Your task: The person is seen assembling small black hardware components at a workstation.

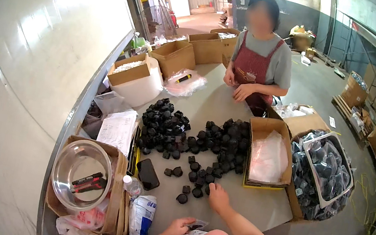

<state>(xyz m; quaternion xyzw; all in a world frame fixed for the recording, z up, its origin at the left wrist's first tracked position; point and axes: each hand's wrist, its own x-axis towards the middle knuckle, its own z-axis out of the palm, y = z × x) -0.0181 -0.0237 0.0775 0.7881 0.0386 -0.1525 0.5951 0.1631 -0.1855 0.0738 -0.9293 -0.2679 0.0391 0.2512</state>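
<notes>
Lower centre: left hand (179, 227), fingers curled, pinched clear plastic film (199, 224). Right hand (219, 199), fingers bent, neared rounded black pieces (199, 181); couldn't tell grip.

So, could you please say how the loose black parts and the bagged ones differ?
The loose parts lie bare on the table; the bagged parts are in clear plastic. The loose parts are partly scattered; the bagged parts are heaped in a carton. Both are black.
</notes>
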